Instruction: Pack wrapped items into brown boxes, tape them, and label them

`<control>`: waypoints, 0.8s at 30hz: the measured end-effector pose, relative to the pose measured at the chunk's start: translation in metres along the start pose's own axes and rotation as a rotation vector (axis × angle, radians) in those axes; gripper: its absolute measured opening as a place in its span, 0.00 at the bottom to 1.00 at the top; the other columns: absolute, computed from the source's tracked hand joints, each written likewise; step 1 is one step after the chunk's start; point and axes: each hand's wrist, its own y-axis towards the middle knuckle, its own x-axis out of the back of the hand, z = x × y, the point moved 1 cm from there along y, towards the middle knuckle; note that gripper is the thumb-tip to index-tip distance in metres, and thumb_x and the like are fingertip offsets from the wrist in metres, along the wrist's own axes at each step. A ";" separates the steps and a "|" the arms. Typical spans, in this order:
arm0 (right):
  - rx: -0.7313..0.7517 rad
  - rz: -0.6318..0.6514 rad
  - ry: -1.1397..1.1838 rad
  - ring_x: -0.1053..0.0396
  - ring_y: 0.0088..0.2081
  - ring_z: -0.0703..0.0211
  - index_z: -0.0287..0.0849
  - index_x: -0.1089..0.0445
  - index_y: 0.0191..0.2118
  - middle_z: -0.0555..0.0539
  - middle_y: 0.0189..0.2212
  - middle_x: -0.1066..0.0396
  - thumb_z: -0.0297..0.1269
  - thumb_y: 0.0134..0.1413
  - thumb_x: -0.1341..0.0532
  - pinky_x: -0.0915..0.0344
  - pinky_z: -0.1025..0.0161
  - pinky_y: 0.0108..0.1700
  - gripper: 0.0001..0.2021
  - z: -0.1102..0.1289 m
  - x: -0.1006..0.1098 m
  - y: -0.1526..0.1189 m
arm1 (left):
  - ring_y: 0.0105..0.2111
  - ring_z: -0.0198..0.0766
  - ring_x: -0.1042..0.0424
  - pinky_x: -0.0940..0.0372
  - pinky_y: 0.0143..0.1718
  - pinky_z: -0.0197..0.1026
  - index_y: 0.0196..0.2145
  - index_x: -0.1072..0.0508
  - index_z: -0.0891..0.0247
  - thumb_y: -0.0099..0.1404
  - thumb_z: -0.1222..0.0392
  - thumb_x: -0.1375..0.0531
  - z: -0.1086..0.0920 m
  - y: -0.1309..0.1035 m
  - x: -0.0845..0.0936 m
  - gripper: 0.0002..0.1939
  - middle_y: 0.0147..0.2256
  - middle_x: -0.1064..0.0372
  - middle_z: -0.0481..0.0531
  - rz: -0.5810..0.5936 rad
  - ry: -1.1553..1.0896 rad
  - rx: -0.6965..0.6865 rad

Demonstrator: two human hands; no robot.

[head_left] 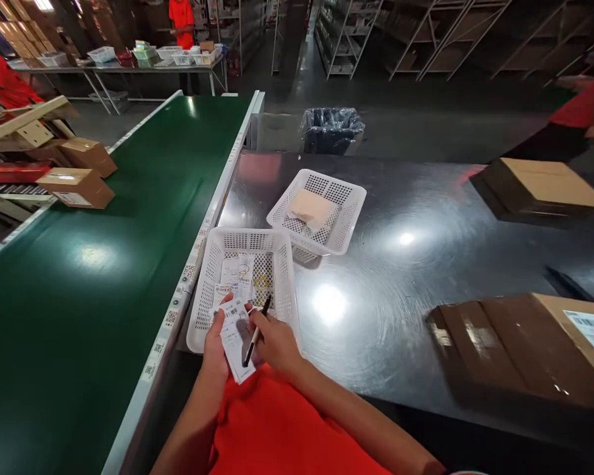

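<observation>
gripping left hand [215,343]: closed around paper slips [235,343], held in the head view over the near end of the front basket [204,290].
right hand [278,344]: closed on a black-and-white pen [252,346] that slants across the slips; whether its tip touches them, i cannot tell.
front basket: more slips [231,269] and yellow bands [262,282] inside.
back basket [352,214]: a pale packet [314,206] lies in it.
table [376,310]: bears both baskets, cardboard boxes [509,343] at the right.
green belt [129,277]: along the table's left.

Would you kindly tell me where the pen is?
In the head view, the pen is in the right hand, below and left of centre, slanting over the printed paper held in the left hand.
</observation>
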 end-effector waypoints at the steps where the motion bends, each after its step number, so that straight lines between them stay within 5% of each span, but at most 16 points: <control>1: -0.001 -0.014 -0.049 0.35 0.26 0.59 0.46 0.31 0.32 0.47 0.31 0.27 0.28 0.49 0.44 0.45 0.65 0.28 0.07 0.000 0.000 0.000 | 0.46 0.51 0.26 0.34 0.51 0.56 0.56 0.33 0.55 0.61 0.56 0.38 -0.001 0.000 0.002 0.25 0.45 0.25 0.58 0.000 0.006 0.002; 4: -0.047 -0.103 -0.065 0.33 0.31 0.55 0.46 0.30 0.35 0.45 0.34 0.27 0.34 0.51 0.41 0.43 0.64 0.30 0.05 0.003 0.006 0.000 | 0.45 0.50 0.25 0.33 0.50 0.55 0.54 0.31 0.56 0.61 0.55 0.38 -0.002 0.002 0.008 0.23 0.45 0.25 0.58 -0.002 0.020 -0.001; 7: -0.109 -0.149 0.263 0.34 0.29 0.58 0.46 0.31 0.41 0.47 0.29 0.31 0.44 0.58 0.44 0.41 0.64 0.30 0.10 0.010 0.019 0.001 | 0.41 0.50 0.25 0.32 0.47 0.56 0.56 0.33 0.55 0.63 0.49 0.41 -0.002 0.003 0.011 0.25 0.43 0.25 0.59 -0.002 0.026 0.018; 10: -0.130 0.009 0.695 0.39 0.23 0.62 0.44 0.32 0.44 0.51 0.24 0.35 0.57 0.63 0.54 0.42 0.66 0.25 0.24 0.021 0.028 0.003 | 0.38 0.48 0.24 0.31 0.44 0.56 0.59 0.36 0.53 0.64 0.44 0.43 0.000 0.001 0.008 0.27 0.41 0.25 0.58 0.028 0.002 0.046; 12: -0.122 0.113 0.794 0.41 0.22 0.64 0.43 0.29 0.37 0.50 0.23 0.36 0.61 0.61 0.55 0.43 0.66 0.24 0.28 0.027 0.025 0.003 | 0.39 0.47 0.25 0.32 0.46 0.56 0.60 0.37 0.52 0.65 0.45 0.44 0.002 -0.001 0.002 0.27 0.42 0.26 0.57 0.057 -0.026 0.060; 16: -0.174 0.066 0.772 0.44 0.22 0.65 0.43 0.34 0.23 0.53 0.19 0.41 0.60 0.58 0.48 0.41 0.66 0.26 0.26 0.024 0.006 0.002 | 0.43 0.49 0.26 0.32 0.48 0.54 0.61 0.38 0.54 0.67 0.50 0.46 0.004 -0.003 -0.006 0.25 0.42 0.26 0.56 -0.021 -0.034 0.081; 21: -0.130 -0.075 0.709 0.41 0.26 0.63 0.45 0.41 0.21 0.56 0.17 0.48 0.53 0.56 0.42 0.39 0.54 0.51 0.20 0.012 -0.007 -0.001 | 0.46 0.49 0.27 0.33 0.50 0.54 0.61 0.37 0.54 0.69 0.49 0.48 0.004 0.000 -0.001 0.25 0.44 0.26 0.55 -0.010 -0.030 0.061; 24: -0.164 -0.121 0.735 0.36 0.30 0.58 0.45 0.44 0.19 0.55 0.16 0.47 0.51 0.49 0.37 0.41 0.50 0.54 0.21 0.009 -0.011 -0.001 | 0.47 0.49 0.27 0.34 0.51 0.54 0.60 0.37 0.55 0.68 0.49 0.46 0.006 0.001 0.003 0.25 0.47 0.26 0.55 0.003 -0.030 0.047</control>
